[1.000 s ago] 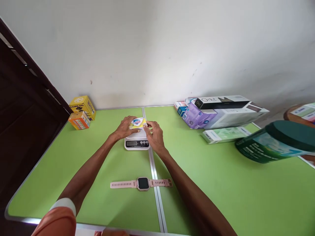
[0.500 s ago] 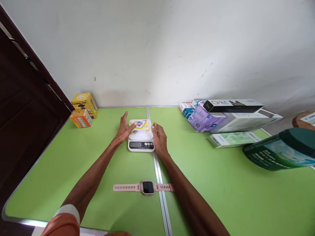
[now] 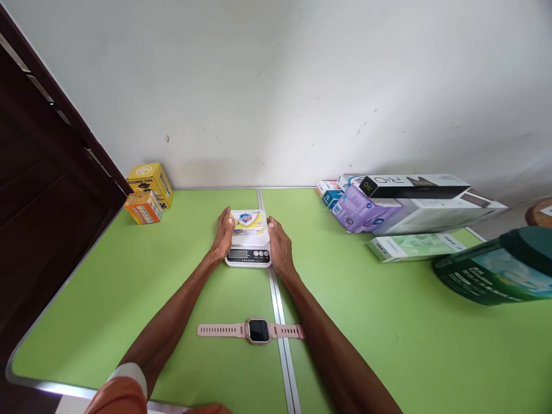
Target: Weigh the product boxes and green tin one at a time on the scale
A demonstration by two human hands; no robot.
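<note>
A white digital kitchen scale (image 3: 249,263) rests on the green table, its display and buttons facing me. On its platform lies a yellow and white soap box (image 3: 248,224). My left hand (image 3: 223,234) holds the scale's left side, with the thumb beside the soap box. Gripping the right side is my right hand (image 3: 281,246), its thumb at the upper edge and its fingers curled out of sight behind it. Between my forearms, closer to me, a pink-strapped smartwatch (image 3: 259,331) lies flat across the metal seam.
Yellow (image 3: 150,181) and orange (image 3: 144,208) boxes stand at the table's back left corner. Along the right are a purple packet (image 3: 360,211), a black-and-white box (image 3: 414,187), a green-and-white box (image 3: 416,246) and a dark green tub (image 3: 478,276). A wall borders the back.
My left hand has come off the top of the soap box, its spread fingers closing onto the scale's left side. My right hand stays at the right side. The view has shifted slightly.
</note>
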